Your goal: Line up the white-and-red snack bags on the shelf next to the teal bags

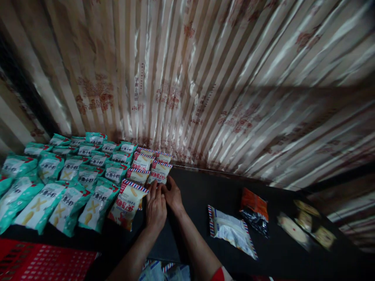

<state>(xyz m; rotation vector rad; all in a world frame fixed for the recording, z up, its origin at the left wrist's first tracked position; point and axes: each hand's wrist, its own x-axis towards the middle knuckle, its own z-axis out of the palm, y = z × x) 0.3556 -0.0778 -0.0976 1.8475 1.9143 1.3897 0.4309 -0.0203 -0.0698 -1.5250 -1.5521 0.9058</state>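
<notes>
Just left of centre in the head view, my left hand [156, 207] and my right hand [174, 196] are close together at a white snack bag [159, 173] with a red-and-blue striped top edge. My left fingers lie on its lower edge and my right fingers grip its lower right corner; their tips are partly hidden. More bags of this kind stand beside and behind it. The nearest matching bag [125, 205] leans to the left of my left hand. Rows of teal-and-white snack bags [95, 205] fill the left side.
Right of my arms, a striped bag [231, 230] lies on the black shelf [202, 187]. Beyond it are an orange-and-black packet [254, 210] and small clear-wrapped snacks [294, 230]. A red basket [58, 261] sits front left. More striped bags [154, 272] show below my forearms. Pleated sheeting [175, 78] hangs behind.
</notes>
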